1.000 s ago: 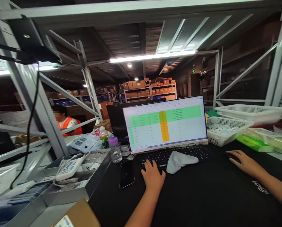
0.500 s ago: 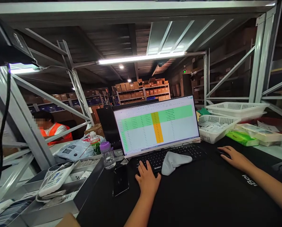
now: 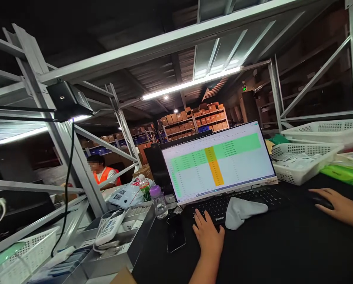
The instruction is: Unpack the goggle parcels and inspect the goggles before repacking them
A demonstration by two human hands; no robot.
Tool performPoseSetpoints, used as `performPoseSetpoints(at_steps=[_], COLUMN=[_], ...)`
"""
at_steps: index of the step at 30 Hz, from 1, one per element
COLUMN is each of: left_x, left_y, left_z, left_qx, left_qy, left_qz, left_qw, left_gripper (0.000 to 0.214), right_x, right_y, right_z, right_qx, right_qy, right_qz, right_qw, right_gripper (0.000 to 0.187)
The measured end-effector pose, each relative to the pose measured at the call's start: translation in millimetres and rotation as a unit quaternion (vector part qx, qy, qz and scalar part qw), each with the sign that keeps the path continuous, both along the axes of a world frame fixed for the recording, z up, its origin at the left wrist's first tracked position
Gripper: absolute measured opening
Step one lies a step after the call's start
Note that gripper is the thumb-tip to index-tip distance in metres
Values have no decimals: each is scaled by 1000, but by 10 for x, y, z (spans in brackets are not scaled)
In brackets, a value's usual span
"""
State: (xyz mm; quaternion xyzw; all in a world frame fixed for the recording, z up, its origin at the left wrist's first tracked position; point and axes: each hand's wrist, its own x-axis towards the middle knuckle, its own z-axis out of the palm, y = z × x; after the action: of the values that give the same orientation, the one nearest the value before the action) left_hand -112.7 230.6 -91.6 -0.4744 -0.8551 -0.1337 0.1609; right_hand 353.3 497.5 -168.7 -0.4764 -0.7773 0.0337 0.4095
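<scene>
Keyboard just on near side of monitor, long axis approx L–R. L hand closer, at its left end, fingers spread, nothing gripped; R hand holding mouse, right.

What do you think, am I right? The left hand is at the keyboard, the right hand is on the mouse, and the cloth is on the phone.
Not quite: the cloth isn't on the phone. The head view shows it lying partly on the keyboard. The left hand is at the keyboard and the right hand on the mouse.
</scene>
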Motion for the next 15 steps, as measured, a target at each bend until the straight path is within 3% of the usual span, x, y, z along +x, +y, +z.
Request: performPoseSetpoints(at_steps=[10,15], left_x=[-58,-53], left_y=[27,24], left_z=[-64,-60], left_qx=[1,14], left_qy=[28,27], left_qz=[-23,-25], left_qw=[999,999], left_gripper=[76,69], right_x=[-83,-111], right_y=[-70,-122], right_z=[98,144], right_qx=[-13,-23], right_qy=[39,8], right_qz=[-15,-10], right_qw=[999,1000], right_gripper=[54,50])
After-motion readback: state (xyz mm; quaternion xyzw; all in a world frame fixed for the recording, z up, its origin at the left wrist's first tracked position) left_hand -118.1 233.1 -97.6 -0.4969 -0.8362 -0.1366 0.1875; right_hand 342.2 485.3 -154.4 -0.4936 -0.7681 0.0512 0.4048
